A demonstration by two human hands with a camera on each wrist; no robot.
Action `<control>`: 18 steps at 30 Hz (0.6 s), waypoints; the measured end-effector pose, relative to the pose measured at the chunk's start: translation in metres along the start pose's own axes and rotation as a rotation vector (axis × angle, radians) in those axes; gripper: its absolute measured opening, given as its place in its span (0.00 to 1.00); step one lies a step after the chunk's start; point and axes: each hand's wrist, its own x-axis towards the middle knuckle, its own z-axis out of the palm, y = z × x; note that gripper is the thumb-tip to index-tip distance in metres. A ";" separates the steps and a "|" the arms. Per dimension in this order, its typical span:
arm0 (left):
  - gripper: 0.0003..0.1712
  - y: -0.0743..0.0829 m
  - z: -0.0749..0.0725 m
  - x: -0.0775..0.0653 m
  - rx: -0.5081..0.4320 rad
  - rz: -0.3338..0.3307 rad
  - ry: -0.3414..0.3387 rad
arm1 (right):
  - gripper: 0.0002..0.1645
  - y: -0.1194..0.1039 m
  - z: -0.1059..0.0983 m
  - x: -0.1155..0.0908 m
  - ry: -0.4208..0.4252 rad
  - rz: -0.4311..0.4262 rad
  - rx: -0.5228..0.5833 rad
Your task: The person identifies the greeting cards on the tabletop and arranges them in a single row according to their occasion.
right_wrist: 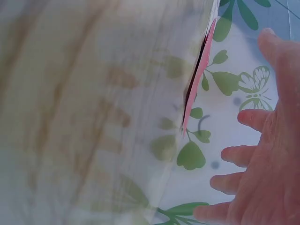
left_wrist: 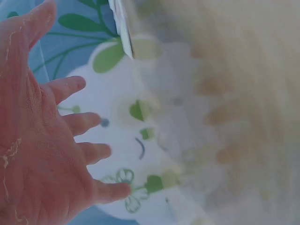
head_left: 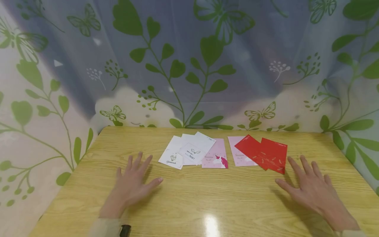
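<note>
Several cards lie in an overlapping row on the table. White cards with small printed drawings are at the left of the row. A pink card with a unicorn sits beside them, and a second pink card lies partly under two red cards at the right. My left hand, fingers spread, is left of the white cards and holds nothing. My right hand is spread near the red cards' lower right corner, also holding nothing. Both wrist views show the palms and straight fingers apart from the cards.
The wooden table reaches back to a curtain printed with green leaves and butterflies. More of this cloth hangs along the left and right sides. A dark band shows at the left wrist.
</note>
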 end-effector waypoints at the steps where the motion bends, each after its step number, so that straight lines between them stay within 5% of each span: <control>1: 0.51 0.002 0.001 0.002 -0.007 0.012 -0.005 | 0.59 0.000 0.001 0.002 -0.005 -0.004 0.001; 12: 0.35 0.047 0.008 0.031 -0.142 0.194 -0.017 | 0.54 0.007 0.005 0.024 -0.082 -0.027 0.120; 18: 0.27 0.078 0.016 0.048 -0.402 0.217 -0.045 | 0.48 0.011 0.002 0.037 -0.077 -0.043 0.185</control>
